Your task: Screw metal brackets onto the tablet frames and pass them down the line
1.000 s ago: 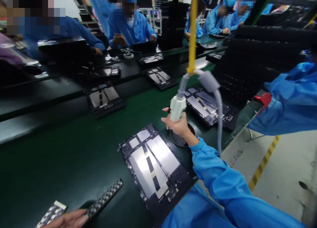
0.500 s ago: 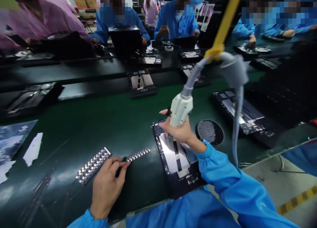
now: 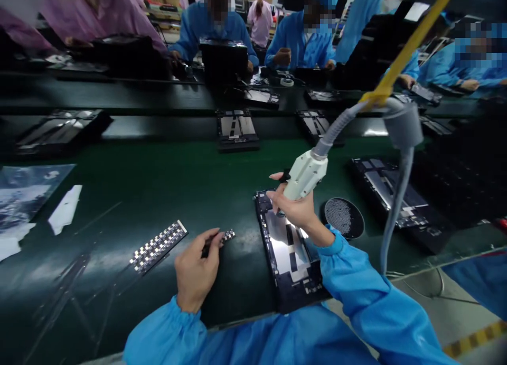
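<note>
My left hand pinches a short dark strip with rows of small pale squares just above the green table. Left of it lies a wider dark sheet with similar pale squares. In my right hand is a white handheld tool with a grey ribbed hose. My fingers wrap its lower body, and its tip is hidden behind them. Below that hand lies an opened tablet-like device with a silver plate and dark circuit parts.
A round black dish of small grey pieces stands right of the device. Farther right lies another opened device. A yellow strap holds up the hose. White scraps lie at left. Co-workers sit across the table.
The view has shifted. My left hand has moved away from the wider sheet toward the device, and less of its strip shows. My right hand still holds the white tool over the device.
</note>
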